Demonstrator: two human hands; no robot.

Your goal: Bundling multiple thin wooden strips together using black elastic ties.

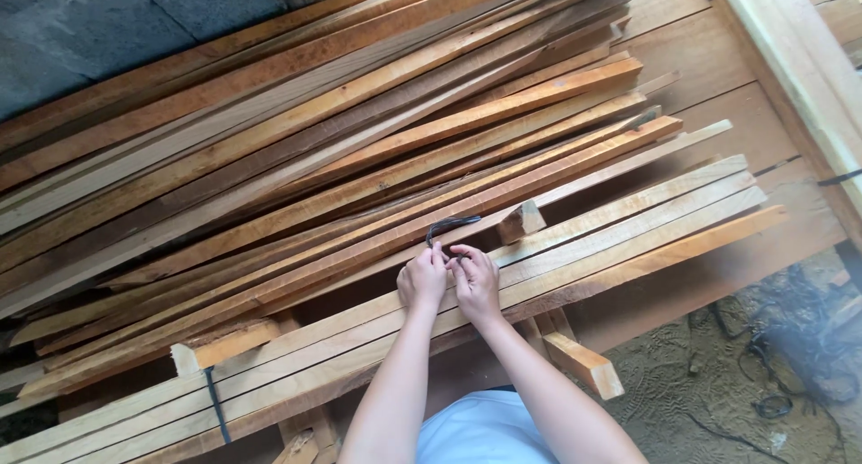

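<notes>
My left hand [422, 280] and my right hand [476, 282] are close together over a bundle of long pale wooden slats [628, 221]. Both pinch a thin black strap [449, 224] whose free end loops up and to the right above my fingers. The strap's lower part is hidden under my hands. A short wooden block [522, 220] sits on the slats just right of the strap.
A big pile of reddish-brown wooden strips [314, 132] lies behind. Another black strap [215, 404] binds the slats at lower left. Wooden supports [584, 363] stick out below. Black straps lie on the sandy ground [790, 365] at right. A pale beam [799, 60] runs along the upper right.
</notes>
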